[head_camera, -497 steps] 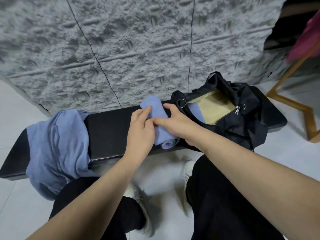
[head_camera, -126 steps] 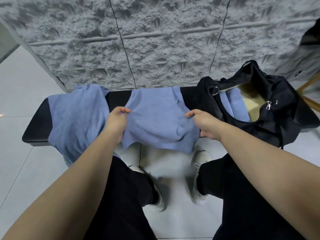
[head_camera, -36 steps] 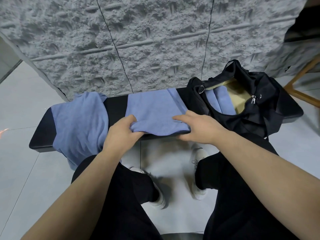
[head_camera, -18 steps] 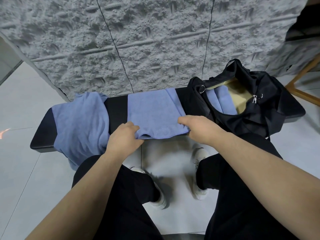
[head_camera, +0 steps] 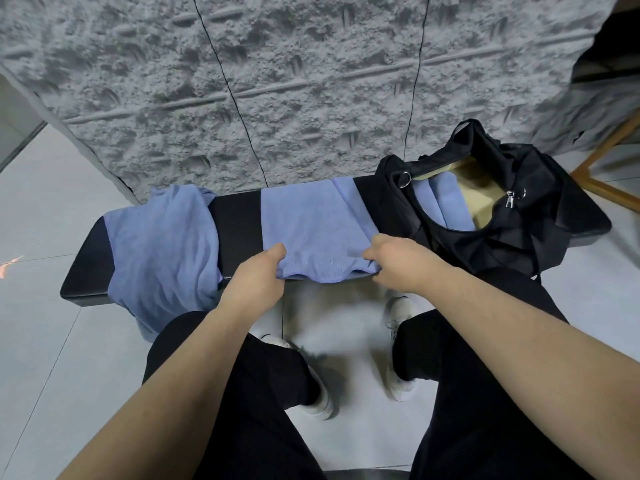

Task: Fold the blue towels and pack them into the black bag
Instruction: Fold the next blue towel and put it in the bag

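Since a moment ago, both hands have slid to the near corners of the folded towel, whose near edge now droops in a wavy line over the front lip of the worktop. The left hand has its fingers curled round the near left corner of that towel, and the right hand pinches the near right corner in the same way. The towel lies flat across the middle of the black worktop, reaching from its front edge to the back against the rough grey wall.

To the left, a pile of loose towels is draped over the worktop and hangs down its front side. At the right end sits the black bag, unzipped and gaping, with rolled blue towels lying inside on the left of its tan lining. A metal zip pull hangs on the bag's opening. Below, black trousers and white shoes stand on the pale tiled floor.
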A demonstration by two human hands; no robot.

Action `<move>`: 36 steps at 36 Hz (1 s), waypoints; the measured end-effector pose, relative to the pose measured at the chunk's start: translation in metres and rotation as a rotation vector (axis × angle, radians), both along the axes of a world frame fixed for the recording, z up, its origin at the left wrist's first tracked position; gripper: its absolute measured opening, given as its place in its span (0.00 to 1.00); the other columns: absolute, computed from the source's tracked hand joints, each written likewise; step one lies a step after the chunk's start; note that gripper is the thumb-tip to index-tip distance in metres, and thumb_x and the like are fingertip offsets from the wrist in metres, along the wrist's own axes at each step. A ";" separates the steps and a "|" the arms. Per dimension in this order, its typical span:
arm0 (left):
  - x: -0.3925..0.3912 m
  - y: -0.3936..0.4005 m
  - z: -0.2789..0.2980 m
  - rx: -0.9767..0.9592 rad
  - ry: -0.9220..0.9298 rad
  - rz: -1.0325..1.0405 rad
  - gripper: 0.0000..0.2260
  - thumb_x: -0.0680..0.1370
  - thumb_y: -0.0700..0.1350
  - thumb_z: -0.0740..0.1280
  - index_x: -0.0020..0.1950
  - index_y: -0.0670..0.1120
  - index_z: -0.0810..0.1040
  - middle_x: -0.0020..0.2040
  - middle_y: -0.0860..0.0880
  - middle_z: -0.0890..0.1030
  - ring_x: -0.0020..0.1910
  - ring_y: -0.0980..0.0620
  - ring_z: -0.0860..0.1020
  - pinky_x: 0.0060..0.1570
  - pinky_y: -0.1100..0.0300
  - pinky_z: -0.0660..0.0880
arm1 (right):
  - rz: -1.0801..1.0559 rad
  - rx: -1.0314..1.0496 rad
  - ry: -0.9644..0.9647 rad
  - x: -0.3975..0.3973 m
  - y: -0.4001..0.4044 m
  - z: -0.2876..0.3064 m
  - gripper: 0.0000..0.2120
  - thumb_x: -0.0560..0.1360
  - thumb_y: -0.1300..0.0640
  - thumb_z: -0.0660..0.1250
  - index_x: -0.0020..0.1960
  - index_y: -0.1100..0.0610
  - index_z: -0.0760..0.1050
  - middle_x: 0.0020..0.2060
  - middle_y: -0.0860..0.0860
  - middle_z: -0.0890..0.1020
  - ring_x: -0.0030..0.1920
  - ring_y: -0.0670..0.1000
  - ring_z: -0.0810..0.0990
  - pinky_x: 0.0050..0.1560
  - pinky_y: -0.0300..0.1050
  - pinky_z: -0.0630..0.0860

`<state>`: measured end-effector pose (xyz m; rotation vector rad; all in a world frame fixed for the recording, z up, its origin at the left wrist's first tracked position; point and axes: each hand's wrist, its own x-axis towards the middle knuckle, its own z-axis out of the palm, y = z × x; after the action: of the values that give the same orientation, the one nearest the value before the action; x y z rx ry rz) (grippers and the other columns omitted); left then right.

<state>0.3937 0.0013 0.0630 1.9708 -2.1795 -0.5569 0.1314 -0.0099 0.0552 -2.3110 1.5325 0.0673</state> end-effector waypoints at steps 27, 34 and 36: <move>-0.001 -0.008 -0.009 0.016 -0.126 -0.108 0.14 0.70 0.50 0.61 0.31 0.46 0.60 0.28 0.51 0.62 0.27 0.54 0.60 0.27 0.58 0.57 | 0.049 0.051 -0.058 0.006 0.000 -0.005 0.15 0.74 0.55 0.69 0.36 0.49 0.64 0.39 0.46 0.67 0.41 0.53 0.72 0.40 0.46 0.67; -0.005 -0.009 -0.003 0.062 -0.243 -0.060 0.08 0.73 0.34 0.61 0.42 0.46 0.67 0.34 0.52 0.69 0.34 0.49 0.70 0.28 0.60 0.61 | 0.060 0.014 -0.091 0.005 -0.001 -0.002 0.11 0.70 0.68 0.60 0.40 0.53 0.65 0.44 0.49 0.71 0.44 0.55 0.74 0.43 0.50 0.70; -0.004 -0.008 -0.002 0.020 -0.207 -0.046 0.10 0.73 0.32 0.61 0.43 0.46 0.65 0.35 0.50 0.69 0.34 0.47 0.70 0.29 0.58 0.62 | 0.041 0.041 -0.084 0.005 0.001 -0.002 0.11 0.70 0.69 0.59 0.42 0.53 0.64 0.43 0.51 0.74 0.43 0.57 0.74 0.39 0.49 0.69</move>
<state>0.3894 -0.0066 0.0607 2.0775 -2.3523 -0.3978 0.1362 -0.0092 0.0534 -2.2839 1.4295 0.0118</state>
